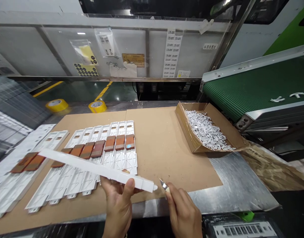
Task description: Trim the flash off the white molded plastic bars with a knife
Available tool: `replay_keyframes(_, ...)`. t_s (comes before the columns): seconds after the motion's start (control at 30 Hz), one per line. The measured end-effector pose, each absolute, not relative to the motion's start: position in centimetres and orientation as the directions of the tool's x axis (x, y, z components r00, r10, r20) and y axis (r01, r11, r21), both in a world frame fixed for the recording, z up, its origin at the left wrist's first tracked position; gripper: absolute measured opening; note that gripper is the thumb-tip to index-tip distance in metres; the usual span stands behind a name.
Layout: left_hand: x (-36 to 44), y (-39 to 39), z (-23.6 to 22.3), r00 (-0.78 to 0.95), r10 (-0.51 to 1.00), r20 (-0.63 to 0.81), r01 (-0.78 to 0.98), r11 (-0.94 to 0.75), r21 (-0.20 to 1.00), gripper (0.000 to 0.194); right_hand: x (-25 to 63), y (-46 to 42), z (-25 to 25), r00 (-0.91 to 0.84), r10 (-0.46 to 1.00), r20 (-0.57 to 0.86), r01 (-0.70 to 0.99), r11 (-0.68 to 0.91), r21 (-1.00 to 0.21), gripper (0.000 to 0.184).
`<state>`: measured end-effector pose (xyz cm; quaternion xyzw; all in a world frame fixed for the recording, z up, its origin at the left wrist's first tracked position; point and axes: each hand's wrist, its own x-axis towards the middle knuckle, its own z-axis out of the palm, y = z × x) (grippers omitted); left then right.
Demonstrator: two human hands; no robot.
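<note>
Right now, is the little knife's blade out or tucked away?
Out: the little knife's shiny blade sticks out past the right hand, near one end of the white strip.

Panels (118,162) left of the left hand (118,198), box (188,134) beyond the right hand (183,208)
From afar I see blocks (97,148) on the panels, tape rolls (98,109) behind those; ahead and right of the right hand, small parts (206,130) lie in the box, the conveyor (261,86) farther right.

The person's left grip (118,196) holds a long white strip (97,168), its end just beside a small knife (164,185) in the right grip (183,208). White frames (120,162) bearing brown blocks (109,143) lie on a cardboard sheet (159,142), left of a box (188,137) of small white parts (206,130).
</note>
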<state>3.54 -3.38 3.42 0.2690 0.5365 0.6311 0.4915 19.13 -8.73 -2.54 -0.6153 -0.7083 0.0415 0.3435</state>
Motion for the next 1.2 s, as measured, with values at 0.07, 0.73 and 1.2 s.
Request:
replay_keyframes(0.07,3.5,-3.5,3.5,-0.328,0.917,-0.225,-0.398,0.082,0.914,0.087,19.8,-8.4,-3.0,-0.004,0.909,0.417,0.840,0.230,-0.492,0.027)
replay_keyframes(0.73,7.5,-7.5,-10.9,0.006,0.980,-0.200,-0.110,0.199,0.974,0.072,25.6,-6.7,-5.6,0.172,0.935,0.309,0.802,0.049,-0.595,0.030)
replay_keyframes(1.2,6.1,1.2,-6.6,0.531,0.728,0.434,0.805,-0.593,0.011,0.058,25.7,0.7,-4.8,-0.144,0.971,0.192,0.820,0.226,-0.526,0.031)
